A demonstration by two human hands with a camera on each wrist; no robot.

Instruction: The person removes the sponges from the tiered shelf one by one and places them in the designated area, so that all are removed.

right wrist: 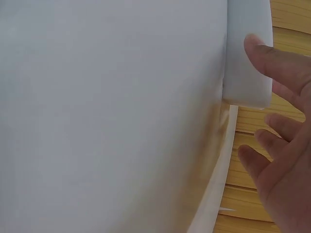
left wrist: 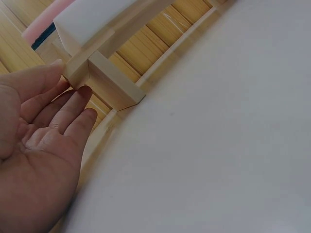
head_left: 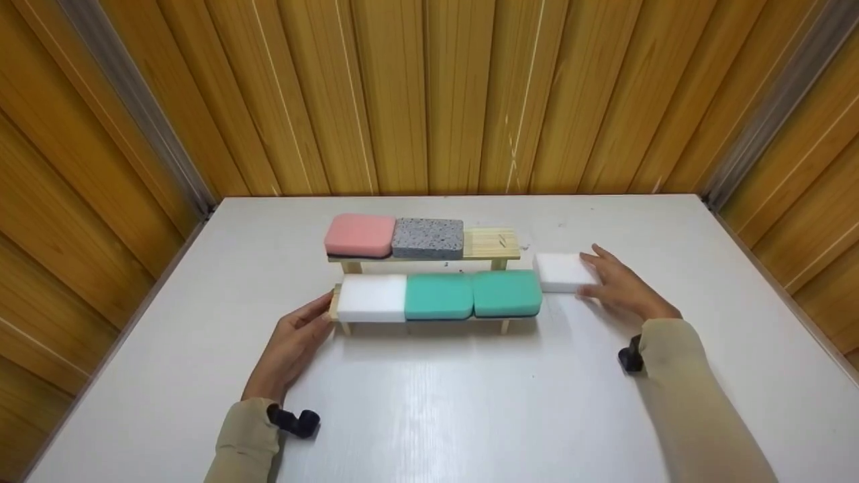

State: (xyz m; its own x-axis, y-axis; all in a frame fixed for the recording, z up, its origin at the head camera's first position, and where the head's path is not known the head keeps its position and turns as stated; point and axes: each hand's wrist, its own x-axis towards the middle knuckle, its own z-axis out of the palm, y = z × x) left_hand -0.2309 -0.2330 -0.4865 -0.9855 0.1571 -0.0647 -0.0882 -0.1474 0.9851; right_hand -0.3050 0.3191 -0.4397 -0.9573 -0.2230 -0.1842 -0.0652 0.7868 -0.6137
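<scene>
At the left end of the front wooden stand (head_left: 333,305), my left hand (head_left: 298,339) pinches the board, thumb on the near side and fingertips against the end, as the left wrist view shows by the stand's leg (left wrist: 114,82). On this stand sit a white sponge (head_left: 371,298) and two green sponges (head_left: 438,296), side by side. To the right, a loose white sponge (head_left: 562,274) lies on the table, close to the rightmost green one. My right hand (head_left: 624,288) holds its right end, thumb on the near face (right wrist: 245,73) and forefinger behind; the other fingers are spread.
Behind stands a second wooden stand (head_left: 493,243) bearing a pink sponge (head_left: 360,235) and a speckled grey sponge-like block (head_left: 428,238), with bare board at its right end. The white table (head_left: 429,402) reaches back to wood-patterned panels (head_left: 456,100).
</scene>
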